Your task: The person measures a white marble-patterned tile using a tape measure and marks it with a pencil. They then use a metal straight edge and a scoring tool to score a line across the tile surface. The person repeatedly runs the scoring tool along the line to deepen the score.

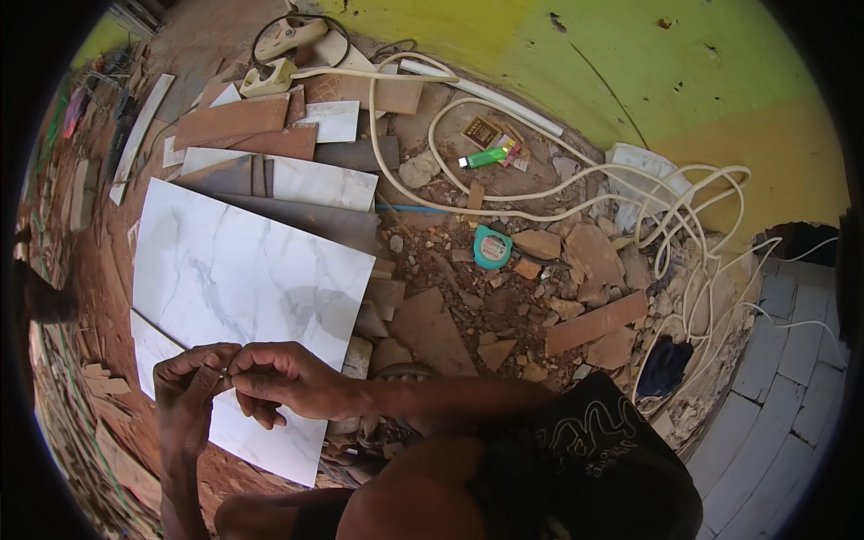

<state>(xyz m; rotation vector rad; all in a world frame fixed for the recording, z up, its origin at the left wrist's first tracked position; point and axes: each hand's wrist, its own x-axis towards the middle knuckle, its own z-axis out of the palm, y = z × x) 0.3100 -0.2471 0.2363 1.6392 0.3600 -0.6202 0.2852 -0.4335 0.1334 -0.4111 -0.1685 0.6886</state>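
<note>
Fingers (263,356) pinching unclear item (225,372), brown packet (481,132) beyond

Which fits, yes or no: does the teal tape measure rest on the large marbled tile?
No, the teal tape measure lies on rubble-strewn ground, right of the large marbled tile.

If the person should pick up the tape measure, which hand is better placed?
Probably the right hand: it is nearer the tape measure, while the left hand is farther left. Both seem busy pinching a small item.
</note>
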